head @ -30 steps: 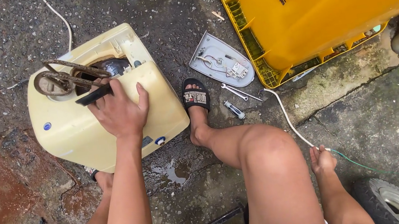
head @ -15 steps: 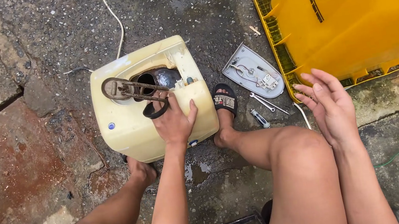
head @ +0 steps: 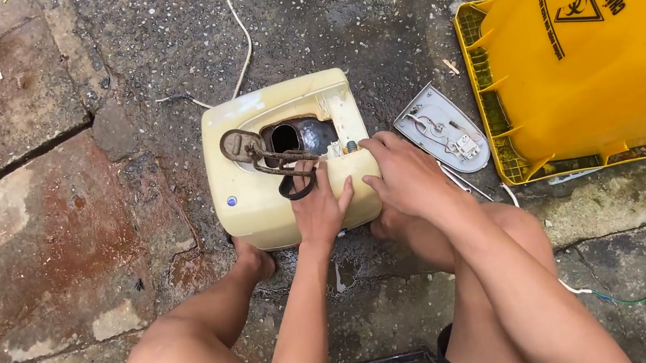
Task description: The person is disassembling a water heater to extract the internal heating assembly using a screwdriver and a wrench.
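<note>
From the head view, a cream plastic casing (head: 286, 161) lies on the wet concrete floor (head: 51, 248) straight ahead of the person, at twelve o'clock from both hands, its long axis running roughly nine to three with the left end tipped slightly toward the person. Both hands rest on its near edge. The left hand (head: 318, 208) lies flat with fingers spread on the near face, fingertips at a black ring (head: 298, 187) just below the opening, not closed on anything. The right hand (head: 403, 174) sits at three o'clock of the left, touching the casing's right near corner, fingers curled over the rim toward the opening; whether it pinches anything there I cannot tell. The two hands are about equally near. The casing acts as a container: its top is cut open to a dark cavity (head: 301, 135), and a rusty coiled heating element (head: 259, 153) lies across the opening, running from ten o'clock to four. At two o'clock of the right hand, apart from the casing, a grey cover plate (head: 441, 128) lies face up with small wired parts inside. Beyond it, at three o'clock, a yellow bin (head: 617, 35) lies on its side. A white cord (head: 239, 32) leads off at twelve o'clock.
</note>
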